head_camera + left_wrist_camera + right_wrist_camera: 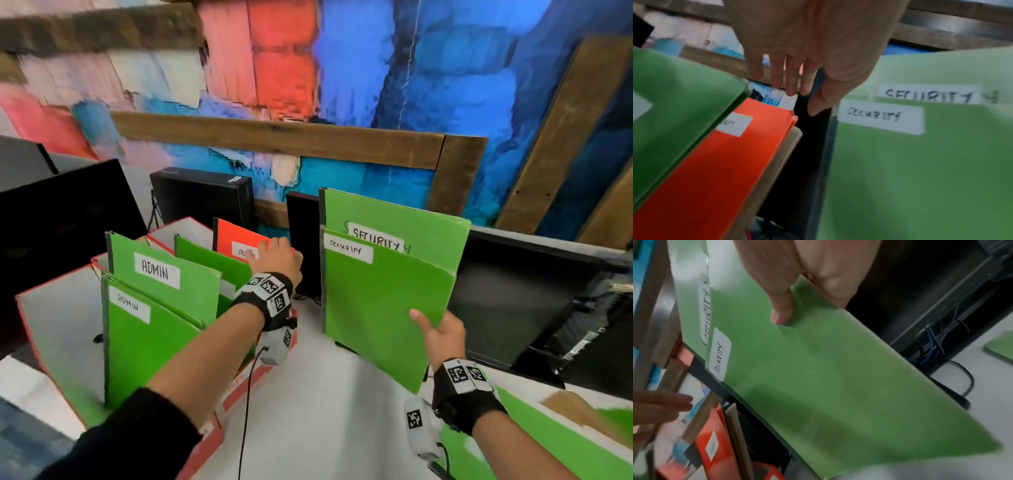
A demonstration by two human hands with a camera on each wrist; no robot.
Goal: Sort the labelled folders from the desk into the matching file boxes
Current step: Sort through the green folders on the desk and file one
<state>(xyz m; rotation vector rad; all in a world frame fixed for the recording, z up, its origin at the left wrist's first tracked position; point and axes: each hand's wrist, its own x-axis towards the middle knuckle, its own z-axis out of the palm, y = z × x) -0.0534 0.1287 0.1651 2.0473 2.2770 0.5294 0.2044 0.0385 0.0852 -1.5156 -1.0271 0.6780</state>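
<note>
My right hand (pixel 440 337) pinches the lower right edge of a green folder (pixel 376 308) with a small SECURITY label, thumb (pixel 781 308) on its front. Directly behind it stands a second green folder (pixel 411 219) with a larger SECURITY label; both are upright above the desk. My left hand (pixel 272 255) reaches with straight fingers (pixel 791 84) over the top edge of a red folder (pixel 236 240) labelled SECURITY, which stands in the rear red file box (pixel 178 229). Two green ADMIN folders (pixel 164 284) stand in the front file box (pixel 51 308).
Black monitors stand at the right (pixel 513 291) and left (pixel 61 219), and a black computer case (pixel 202 195) sits behind the boxes. More green folders (pixel 548 442) lie on the white desk at the lower right. Cables (pixel 962 373) trail by the right monitor.
</note>
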